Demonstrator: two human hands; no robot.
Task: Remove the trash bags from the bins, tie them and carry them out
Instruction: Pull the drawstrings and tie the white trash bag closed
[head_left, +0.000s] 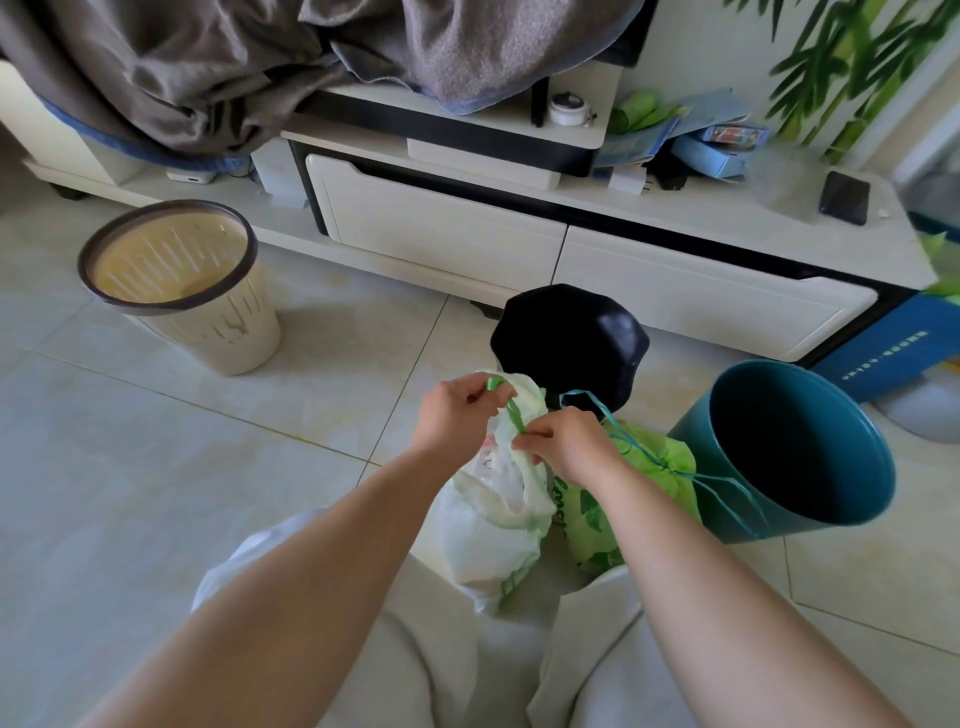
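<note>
From the head view, the white bag (493, 519) stands on the floor left of the blue bin (789, 447), with a cinched green bag (660, 467) between them. The left hand (457, 415) and right hand (566, 441) each pinch its green drawstring (514, 415). Tugging too hard could snap the thin string or tear the bag's mouth; the script on the green bag is partly hidden and unreadable.

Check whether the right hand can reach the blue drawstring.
Probably yes: the blue drawstring loops right beside the right hand, nothing between, though that hand pinches the green tie on the white bag.
</note>
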